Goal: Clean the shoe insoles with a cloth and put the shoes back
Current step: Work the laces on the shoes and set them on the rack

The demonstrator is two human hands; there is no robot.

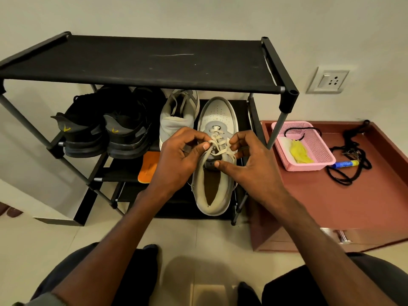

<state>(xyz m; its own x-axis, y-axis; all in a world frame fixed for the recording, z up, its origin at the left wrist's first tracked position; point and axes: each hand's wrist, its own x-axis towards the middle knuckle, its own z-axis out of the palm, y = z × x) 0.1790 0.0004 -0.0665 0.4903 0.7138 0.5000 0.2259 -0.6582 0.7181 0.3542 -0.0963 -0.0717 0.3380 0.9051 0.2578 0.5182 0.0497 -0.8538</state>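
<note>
Shoe rack (154, 60): black fabric shelves on grey tubes with black corner joints, filling the frame from 9 to 1 o'clock, set against a pale wall
Low cabinet top (331, 195): reddish-brown, at 3 o'clock, just beside the rack's right legs
Person: seated or crouched at 6 o'clock, dark trousers at both lower corners, bare forearms reaching up toward the centre
Black shoes (106, 133): a pair with yellow heel marks, heels toward the camera, on the second shelf at 9 o'clock from the centre
White sneaker (215, 164): at the centre, toe pointing to 12 o'clock, heel toward the camera, on the right end of the second shelf; its brown inside shows through the opening
Grey sneaker (177, 113): just beside the white sneaker at its 10 o'clock, on the same shelf
Pink basket (318, 151): perforated plastic, on the cabinet top at 3 o'clock, holding a yellow cloth (299, 152) and a white one
Left hand (178, 157): fingers curled, thumb and forefinger pinching a loop of the cream laces (217, 143) over the sneaker's tongue
Right hand (251, 160): fingers curled on the laces from the other side, thumb pressed on the tongue's grey label
Black cord (353, 160): tangled on the cabinet top at 3 o'clock, right of the basket
Orange insole (148, 167): on a lower shelf at 8 o'clock from the white sneaker, partly hidden by the left wrist
Wall socket (327, 81): white plate with a switch, at 2 o'clock
Blue and yellow tube (344, 164): lying by the basket's front right corner
</note>
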